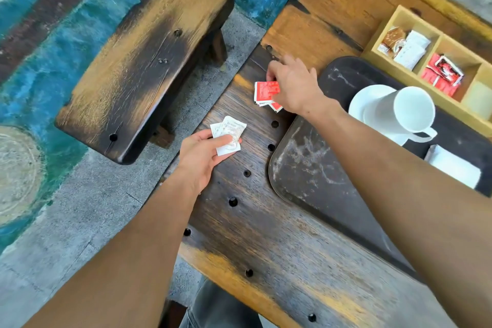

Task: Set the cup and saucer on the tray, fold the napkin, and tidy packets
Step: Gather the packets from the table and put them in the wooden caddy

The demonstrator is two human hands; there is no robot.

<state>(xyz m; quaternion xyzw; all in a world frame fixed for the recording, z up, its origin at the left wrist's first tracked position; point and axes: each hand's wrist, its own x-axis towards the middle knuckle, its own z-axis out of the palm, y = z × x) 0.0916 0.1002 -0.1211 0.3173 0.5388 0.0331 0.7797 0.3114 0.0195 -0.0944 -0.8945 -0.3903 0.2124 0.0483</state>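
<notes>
The small red paper packets (267,92) lie on the dark wooden bench (266,234), at ten o'clock of the dark oval tray (314,168). The right hand (295,85) pinches them; the left hand (202,152) grips white paper packets (229,132). Best to square each stack before lifting, then drop colours separately into the divided wooden box (436,42) at two o'clock.

Both forearms bare, no sleeves; left hand (202,153), right hand (295,85) ungloved; grey trousers (221,309) at bottom edge.
</notes>
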